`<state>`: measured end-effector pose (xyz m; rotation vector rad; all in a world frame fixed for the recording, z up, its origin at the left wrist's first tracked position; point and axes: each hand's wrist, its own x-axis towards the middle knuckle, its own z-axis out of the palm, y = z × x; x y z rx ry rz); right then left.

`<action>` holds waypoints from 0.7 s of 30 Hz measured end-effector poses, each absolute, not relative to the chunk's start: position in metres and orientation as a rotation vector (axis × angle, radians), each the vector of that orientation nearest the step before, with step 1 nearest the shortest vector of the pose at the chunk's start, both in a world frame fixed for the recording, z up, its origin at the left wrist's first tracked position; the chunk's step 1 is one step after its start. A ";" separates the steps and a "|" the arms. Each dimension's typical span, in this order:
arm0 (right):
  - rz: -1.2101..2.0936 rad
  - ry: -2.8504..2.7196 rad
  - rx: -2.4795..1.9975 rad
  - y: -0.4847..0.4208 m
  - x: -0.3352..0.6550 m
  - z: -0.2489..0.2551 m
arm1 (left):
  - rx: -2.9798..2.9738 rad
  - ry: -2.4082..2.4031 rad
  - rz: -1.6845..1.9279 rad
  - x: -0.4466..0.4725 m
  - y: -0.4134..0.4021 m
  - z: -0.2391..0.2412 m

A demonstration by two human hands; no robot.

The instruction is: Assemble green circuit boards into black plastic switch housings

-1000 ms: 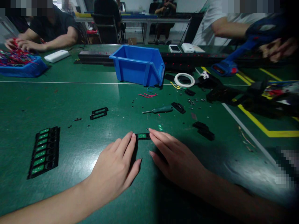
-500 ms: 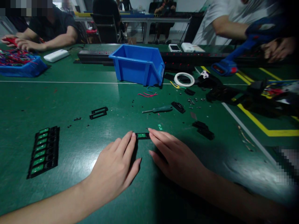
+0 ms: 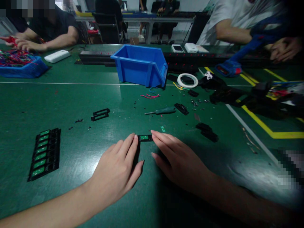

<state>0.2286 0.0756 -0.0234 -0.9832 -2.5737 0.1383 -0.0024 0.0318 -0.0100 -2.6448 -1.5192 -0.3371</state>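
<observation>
A small black frame with a green chip in it [image 3: 145,137] lies on the green table [image 3: 71,101] in front of me. My left hand [image 3: 116,171] rests flat on the table with fingers stretched out, its index fingertip against the frame's left end. My right hand [image 3: 178,160] also lies flat, fingers extended, its index fingertip against the frame's right end. Neither thumb touches the frame. A loose green chip [image 3: 162,129] lies just beyond my right hand.
A row of black frames with green chips [image 3: 44,153] lies at left, two empty frames [image 3: 100,114] further back. A screwdriver [image 3: 161,111], black parts [image 3: 207,131], a tape roll [image 3: 187,80] and a blue bin [image 3: 141,65] lie beyond. Other people work at the table's far side.
</observation>
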 end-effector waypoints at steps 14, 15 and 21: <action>0.154 -2.596 -0.983 0.077 0.228 -0.023 | -2.646 -1.527 -0.324 -0.004 0.031 -0.011; 0.154 -2.598 -0.983 0.077 0.228 -0.022 | -2.644 -1.526 -0.326 -0.003 0.031 -0.011; 0.194 -2.583 -0.993 0.076 0.228 -0.021 | -2.654 -1.522 -0.333 -0.003 0.031 -0.009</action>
